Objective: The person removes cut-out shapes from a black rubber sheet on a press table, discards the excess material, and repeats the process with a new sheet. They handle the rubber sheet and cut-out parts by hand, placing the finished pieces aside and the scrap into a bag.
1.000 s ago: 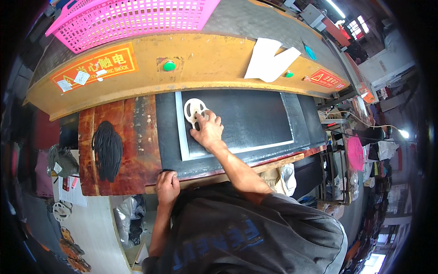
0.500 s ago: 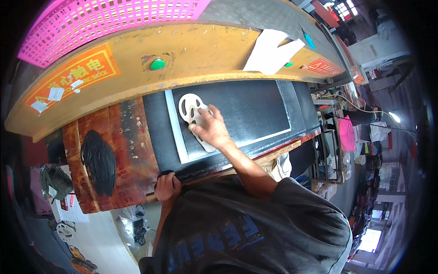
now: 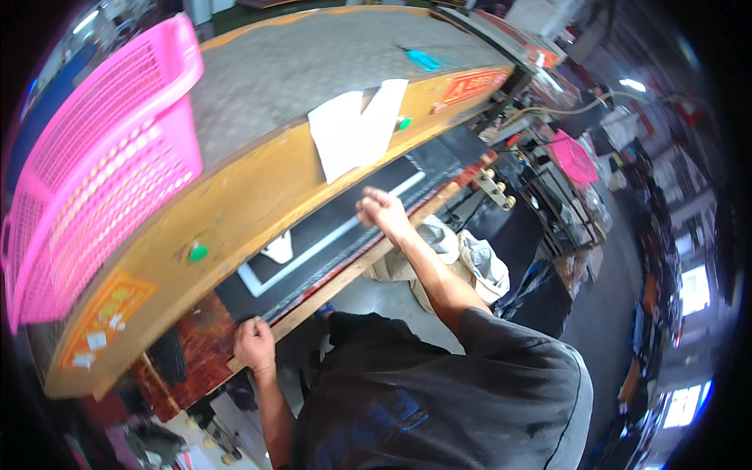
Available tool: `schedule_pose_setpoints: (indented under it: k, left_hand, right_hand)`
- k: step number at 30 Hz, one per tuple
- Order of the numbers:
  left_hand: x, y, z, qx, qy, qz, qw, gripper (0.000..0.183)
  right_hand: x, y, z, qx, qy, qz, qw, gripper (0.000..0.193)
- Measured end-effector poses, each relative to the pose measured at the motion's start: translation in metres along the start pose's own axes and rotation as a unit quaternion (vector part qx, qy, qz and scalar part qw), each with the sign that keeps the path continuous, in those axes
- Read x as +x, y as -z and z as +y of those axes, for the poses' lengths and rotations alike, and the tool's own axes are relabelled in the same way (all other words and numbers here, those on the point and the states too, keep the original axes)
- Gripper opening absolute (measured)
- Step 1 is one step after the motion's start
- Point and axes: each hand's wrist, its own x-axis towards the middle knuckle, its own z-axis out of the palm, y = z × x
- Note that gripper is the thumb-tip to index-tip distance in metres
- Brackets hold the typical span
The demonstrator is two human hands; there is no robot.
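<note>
My right hand (image 3: 381, 211), curled into a loose fist with nothing visible in it, hovers above the right part of the black cutting board with a pale strip border (image 3: 321, 254). My left hand (image 3: 254, 345) is closed at the front edge of the reddish worktop (image 3: 207, 337); whatever lies inside its fingers is hidden. Between the hands, the narrow end of a white cutting die (image 3: 279, 248) sticks out from under the yellow press beam (image 3: 258, 188). The beam hides the rest of the die.
On the press top stand a pink plastic basket (image 3: 117, 164) and a turquoise object (image 3: 423, 59). White paper (image 3: 356, 129) hangs over the beam beside a green button (image 3: 403, 124); another green button (image 3: 198, 252) is farther left. Pale sacks (image 3: 478, 262) stand below the wooden front rail (image 3: 329, 301).
My right hand has let go of the white die and moved right. My view has shifted and tilted, and the beam now covers most of the die. My left hand stays near the edge.
</note>
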Motion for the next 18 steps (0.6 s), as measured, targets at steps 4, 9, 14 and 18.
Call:
schedule_pose_setpoints:
  k: [4,9,14,18]
  left_hand:
    - [0.047,-0.024,-0.017,0.002,0.026,0.006,1.000,0.031]
    - [0.083,-0.034,-0.028,0.069,0.028,-0.024,0.997,0.026]
    - [0.085,-0.030,-0.022,0.012,-0.016,0.018,1.000,0.005]
    - [0.089,-0.023,-0.012,0.041,-0.025,0.034,0.998,0.023]
  right_hand:
    - [0.090,0.037,-0.037,-0.032,0.202,0.226,0.953,0.052]
    - [0.114,0.033,-0.036,-0.151,0.258,0.169,0.939,0.052]
    - [0.048,0.007,0.038,-0.395,0.248,-0.132,0.875,0.023]
    - [0.039,-0.004,0.062,-0.460,0.360,-0.099,0.806,0.021]
